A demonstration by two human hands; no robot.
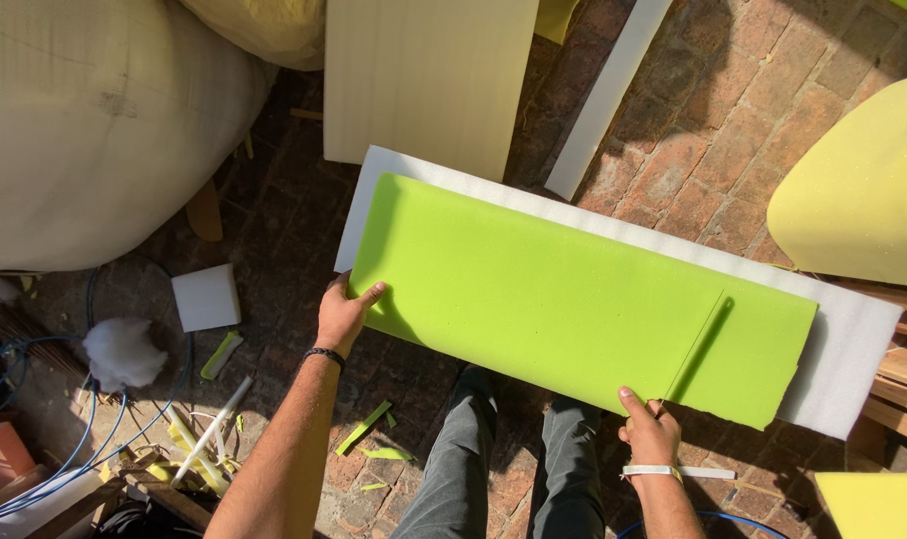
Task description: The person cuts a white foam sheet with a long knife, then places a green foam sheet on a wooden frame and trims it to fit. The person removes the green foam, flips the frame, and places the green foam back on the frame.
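A long bright green foam sheet [563, 299] lies on a slightly larger white foam sheet [853, 339], both held out over a brick floor. My left hand [343, 314] grips the left end of the stack, thumb on top of the green foam. My right hand [651, 431] holds the near edge towards the right end, index finger pointing at a straight cut line [695, 344] that runs across the green sheet. A black band sits on my left wrist and a white band on my right wrist.
A big off-white stuffed sack [94, 130] fills the upper left. A cream foam board [428, 80] and a white strip [608, 95] lie beyond. Yellow foam [863, 190] is at the right. Green offcuts [368, 439], a white block [206, 296], cables and wadding litter the bricks.
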